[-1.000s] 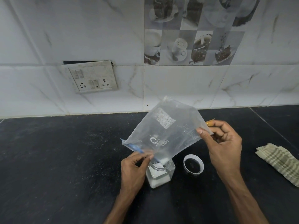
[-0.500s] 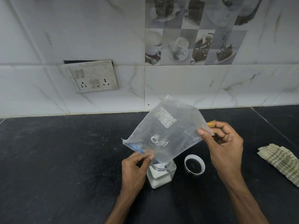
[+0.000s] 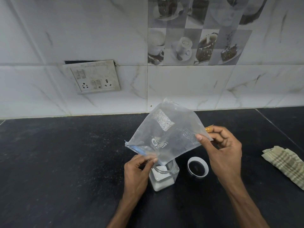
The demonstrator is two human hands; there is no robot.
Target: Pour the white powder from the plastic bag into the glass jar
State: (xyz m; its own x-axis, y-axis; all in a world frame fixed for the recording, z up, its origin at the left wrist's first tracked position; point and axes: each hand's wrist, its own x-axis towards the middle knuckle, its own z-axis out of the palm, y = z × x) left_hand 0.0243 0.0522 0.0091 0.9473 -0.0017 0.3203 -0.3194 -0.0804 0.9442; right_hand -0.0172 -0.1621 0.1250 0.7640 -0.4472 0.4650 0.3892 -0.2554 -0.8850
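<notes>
A clear plastic bag with a blue zip strip is tilted mouth-down over a square glass jar on the black counter. White powder sits in the jar's open neck and fills its lower part. My left hand pinches the bag's lower edge right beside the jar mouth. My right hand pinches the bag's raised right corner between thumb and fingers. The bag looks almost empty, with only a little powder at its lowest corner.
The jar's lid lies upside down on the counter just right of the jar. A folded checked cloth lies at the right edge. A tiled wall with a switch and socket plate rises behind the black counter.
Both hands and the bag stay nearly in place over the jar. The bag's raised end seems slightly lower and flatter than a second ago.
</notes>
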